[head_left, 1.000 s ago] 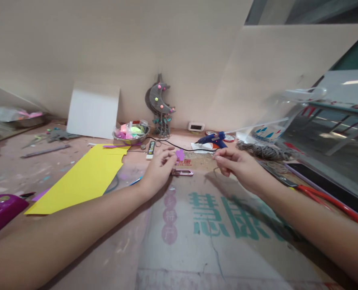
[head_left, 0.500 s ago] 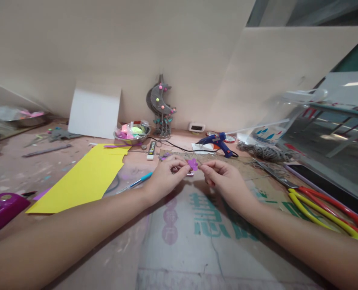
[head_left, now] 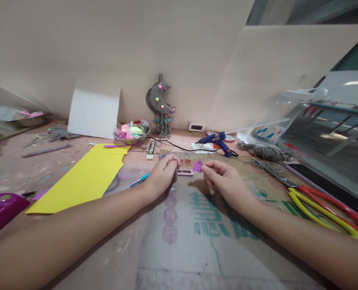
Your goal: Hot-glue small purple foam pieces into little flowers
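Between the thumb and fingertips of my right hand (head_left: pixel 222 177) is a small purple paper flower (head_left: pixel 197 166), held upright above the cardboard. My left hand (head_left: pixel 163 174) is a little to the left, apart from the flower. Its fingers are curled together, and whatever they may hold is hidden. On the cardboard just right of my left hand lies a slim pink-rimmed object (head_left: pixel 185 173), partly covered. A blue pen (head_left: pixel 138 180) lies beside my left wrist.
Yellow paper (head_left: pixel 82 177) lies at left near a magenta tool (head_left: pixel 3 211). A blue glue gun (head_left: pixel 216 141), a grey moon ornament (head_left: pixel 160 98) and a bowl of clay packets (head_left: pixel 133 133) stand behind. Scissors (head_left: pixel 323 207) and a phone (head_left: pixel 330 187) lie at right.
My left hand has let go of the purple flower and drawn back to the left, its fingers curling in. My right hand still holds the flower in nearly the same place.
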Available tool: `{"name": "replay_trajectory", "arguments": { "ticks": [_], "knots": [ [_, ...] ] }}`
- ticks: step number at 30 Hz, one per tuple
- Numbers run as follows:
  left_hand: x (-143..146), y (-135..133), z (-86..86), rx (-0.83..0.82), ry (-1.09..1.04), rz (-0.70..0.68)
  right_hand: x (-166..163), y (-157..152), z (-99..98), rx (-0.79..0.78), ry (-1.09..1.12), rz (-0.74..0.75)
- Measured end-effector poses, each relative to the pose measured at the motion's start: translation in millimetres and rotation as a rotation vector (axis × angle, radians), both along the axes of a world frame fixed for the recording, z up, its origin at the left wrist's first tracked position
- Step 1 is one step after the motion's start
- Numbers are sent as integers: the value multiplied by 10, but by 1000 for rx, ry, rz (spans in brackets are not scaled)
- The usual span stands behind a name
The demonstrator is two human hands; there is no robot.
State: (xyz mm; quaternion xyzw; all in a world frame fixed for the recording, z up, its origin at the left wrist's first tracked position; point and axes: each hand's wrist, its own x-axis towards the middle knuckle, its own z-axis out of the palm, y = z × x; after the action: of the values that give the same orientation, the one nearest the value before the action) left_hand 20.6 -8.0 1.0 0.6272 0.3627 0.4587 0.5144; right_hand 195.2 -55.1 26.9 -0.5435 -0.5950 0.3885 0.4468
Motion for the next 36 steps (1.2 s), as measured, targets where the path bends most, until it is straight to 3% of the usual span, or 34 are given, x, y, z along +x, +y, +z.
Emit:
{"name": "replay_trajectory", "arguments": {
  "ticks": [4,7,14,20,25,28,31,36],
  "knots": [
    [-27,48,-32,130,84,73,1,1,-9,0,-2,25],
    [-36,40,-9,211,175,45,1,11,-21,-17,-13,53],
    [-29,-59,127,194,230,-32,6,29,-49,-76,-41,40],
    [-24,-99,175,283,339,-79,3,22,-50,-65,-41,63],
    [-30,-47,112,311,365,81,20,-3,-32,70,-124,5],
    [-29,-28,87,304,359,83,12,-37,-30,131,-240,87],
    [-23,-43,90,316,338,32,-11,-49,-45,108,-232,164],
    [-18,-77,107,314,322,17,-25,-9,-49,2,-128,109]
  ]
}}
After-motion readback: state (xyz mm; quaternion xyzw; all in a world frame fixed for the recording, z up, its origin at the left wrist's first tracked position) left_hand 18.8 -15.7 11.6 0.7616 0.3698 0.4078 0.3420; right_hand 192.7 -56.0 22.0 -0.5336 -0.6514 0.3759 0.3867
